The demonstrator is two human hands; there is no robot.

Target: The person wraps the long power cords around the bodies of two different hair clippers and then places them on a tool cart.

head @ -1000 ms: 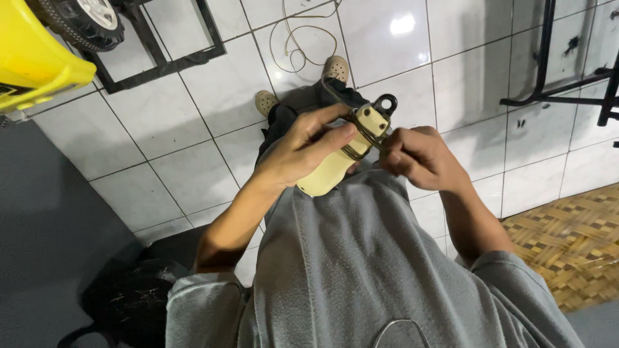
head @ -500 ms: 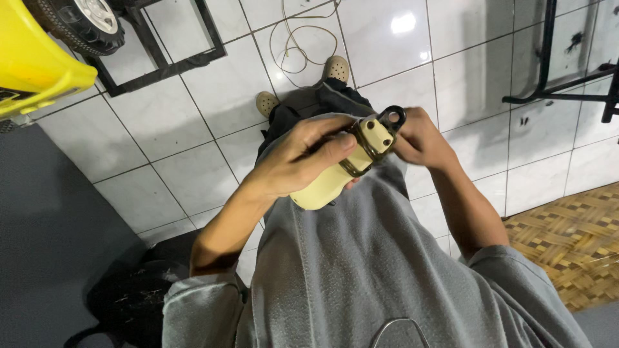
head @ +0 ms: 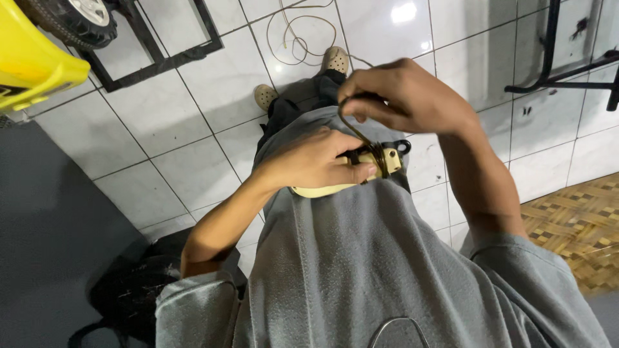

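Left hand point(head: 316, 161) clamps a cream, cord-wrapped handle point(head: 335, 188). Right hand point(head: 403, 96), just above, pinches the dark cord point(head: 356, 132) taut. Risk: slack lets wraps loosen.

White glossy tile floor point(head: 193, 129). On it: black metal frame point(head: 161, 61) at 11 o'clock, thin wire loop point(head: 293, 32) at 12, second black frame point(head: 561, 64) at 2, woven mat point(head: 580, 225) at 4 (edge only), black bag point(head: 129, 296) at 8.
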